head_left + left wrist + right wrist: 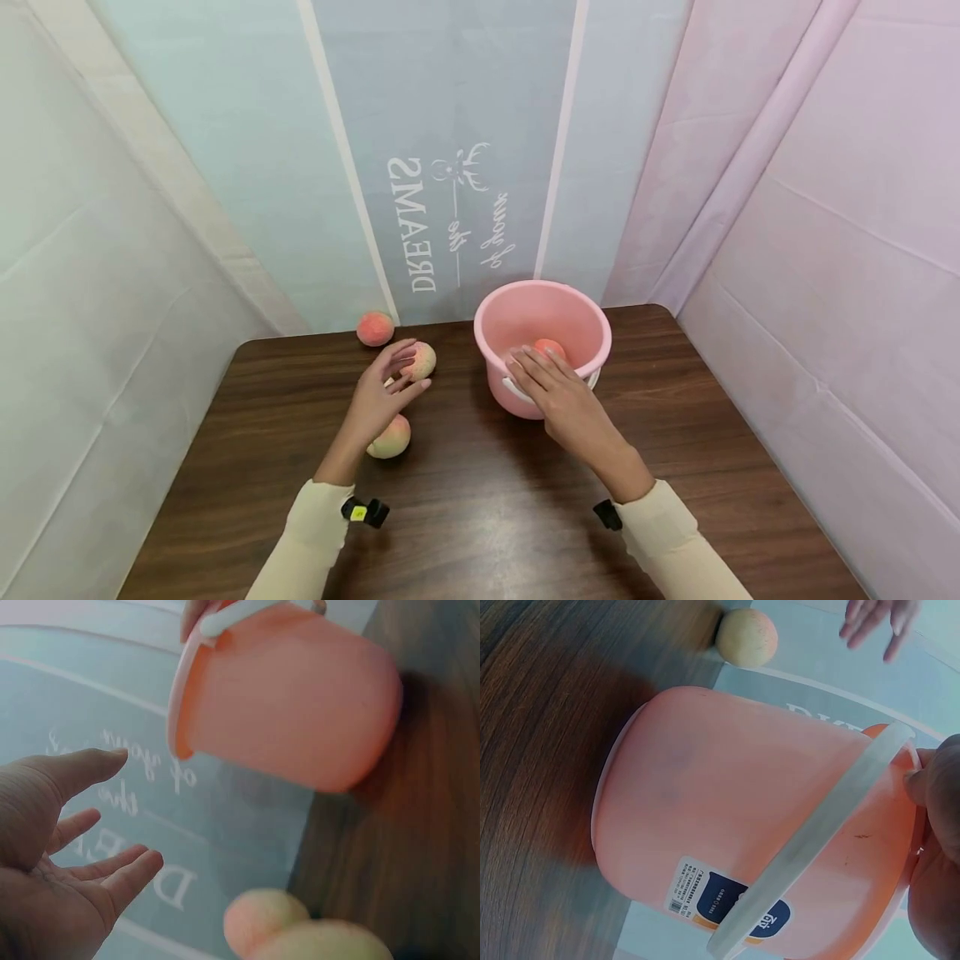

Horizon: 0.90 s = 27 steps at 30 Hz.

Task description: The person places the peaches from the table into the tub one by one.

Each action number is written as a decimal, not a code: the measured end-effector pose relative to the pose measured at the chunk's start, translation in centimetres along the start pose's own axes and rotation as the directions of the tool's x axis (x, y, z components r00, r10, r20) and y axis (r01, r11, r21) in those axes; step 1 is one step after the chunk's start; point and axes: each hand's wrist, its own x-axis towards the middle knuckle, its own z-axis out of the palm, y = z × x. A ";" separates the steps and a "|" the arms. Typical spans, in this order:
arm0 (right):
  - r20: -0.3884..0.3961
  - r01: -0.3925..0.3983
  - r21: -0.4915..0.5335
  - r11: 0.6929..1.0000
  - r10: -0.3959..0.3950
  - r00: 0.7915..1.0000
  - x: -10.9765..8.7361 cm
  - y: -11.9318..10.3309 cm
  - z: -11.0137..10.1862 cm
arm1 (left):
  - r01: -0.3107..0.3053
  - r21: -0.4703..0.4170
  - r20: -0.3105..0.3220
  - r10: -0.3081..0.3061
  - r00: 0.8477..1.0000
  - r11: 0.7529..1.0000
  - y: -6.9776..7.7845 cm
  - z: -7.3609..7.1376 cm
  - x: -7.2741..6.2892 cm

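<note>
Backdrop is smooth fabric, blue-grey cloth [630, 100] with white stripes and flipped white lettering, plus pale creased sheets [847, 275] along the sides. Desk [480, 533] is dark wood-grain, slight sheen, rounded back corners.

Bucket [517, 315]: pink, looks like smooth plastic, round, rolled rim, walls tapering toward the base. Stands upright near the back edge of the desk. White curved strap-type handle [810, 840] hangs down on the near side. Flat label [712, 896], navy and white with small print, stuck to the outer wall.

Peach-like balls, matte, speckled skin. Coral one [550, 343] sits inside the bucket, partly behind fingertips. Three more left of it on the desk: pinkish-red ball [375, 328] at the back edge, cream speckled ball [422, 362] just in front, yellow-green ball with a pink blush [391, 439] nearest the person.

Left hand [371, 408]: released, fingers parted and gently bent, holding nothing, above the cream and yellow-green balls. Right hand [567, 410]: over the near rim, fingers look straight and reach inside. Can't tell if it grasps rim or ball.
</note>
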 end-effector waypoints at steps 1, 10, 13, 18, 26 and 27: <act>0.000 -0.002 0.001 1.000 0.002 1.000 0.0 0.0 0.0 | 0.004 -0.002 -0.001 -0.004 1.000 1.000 -0.3 -0.3 -0.5; 0.004 -0.008 0.021 1.000 0.008 1.000 0.0 0.0 -0.1 | 0.014 -0.022 -0.037 -0.015 0.999 1.000 -1.8 -1.9 -3.2; -0.003 0.001 0.021 1.000 0.000 1.000 0.1 -0.2 -0.1 | 0.021 -0.007 -0.053 -0.021 0.998 1.000 -2.2 -2.3 -4.0; -0.013 0.007 0.019 1.000 -0.006 1.000 0.2 -0.2 -0.1 | 0.009 0.034 -0.071 -0.007 0.997 0.999 -2.9 -2.7 -4.8; -0.037 0.010 0.026 1.000 -0.009 0.999 0.0 0.0 0.2 | -0.041 0.059 -0.109 0.047 0.993 0.997 -4.7 -3.1 -5.9; -0.039 0.011 0.025 1.000 -0.010 0.999 0.0 0.0 0.2 | -0.049 0.063 -0.111 0.056 0.992 0.997 -5.0 -3.1 -6.0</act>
